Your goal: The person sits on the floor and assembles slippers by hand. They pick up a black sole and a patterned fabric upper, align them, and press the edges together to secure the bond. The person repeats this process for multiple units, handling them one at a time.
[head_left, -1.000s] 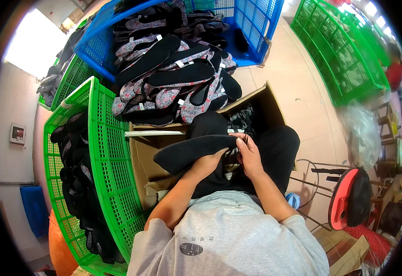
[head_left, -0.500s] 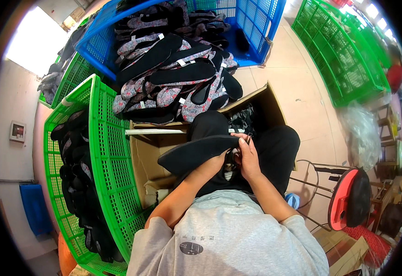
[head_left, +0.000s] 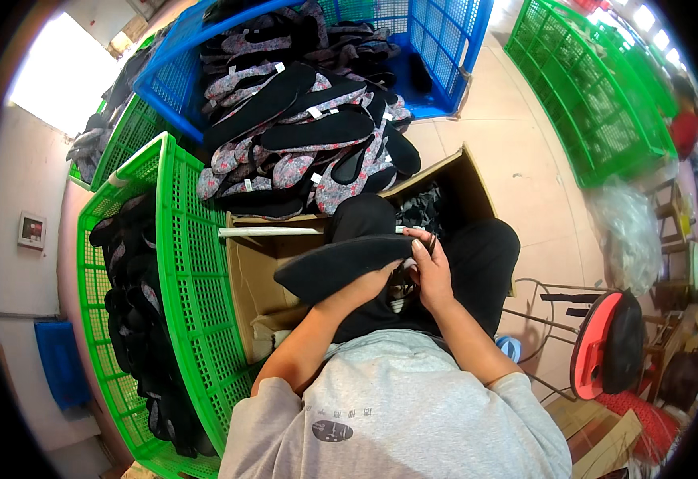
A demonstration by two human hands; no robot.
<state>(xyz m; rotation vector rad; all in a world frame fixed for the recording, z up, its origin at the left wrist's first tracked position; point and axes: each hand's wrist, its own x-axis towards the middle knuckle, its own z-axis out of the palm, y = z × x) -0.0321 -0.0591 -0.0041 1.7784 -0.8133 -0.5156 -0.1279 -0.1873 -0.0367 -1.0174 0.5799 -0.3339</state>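
A black-soled slipper point(head_left: 329, 267) lies across my lap, its sole turned up and its toe pointing left. My left hand point(head_left: 374, 283) is wrapped round its underside near the middle; most of those fingers are hidden behind it. At its right end, my right hand point(head_left: 433, 267) pinches the edge between thumb and fingers. Something small and dark shows at the right fingertips, too small to name. Beyond my knees, a heap of similar slippers point(head_left: 317, 132), black soles and floral-patterned fabric with white tags, spills toward me.
A blue crate point(head_left: 444, 48) stands behind the heap. Close on my left is a green crate point(head_left: 197, 279) of dark slippers. A cardboard box point(head_left: 245, 275) with a white bar point(head_left: 273, 231) sits before me. To my right are a red-and-black stool point(head_left: 604, 343) and another green crate point(head_left: 588, 96).
The slipper has tilted slightly, showing a little more of its sole. Both hands keep nearly the same place and hold.
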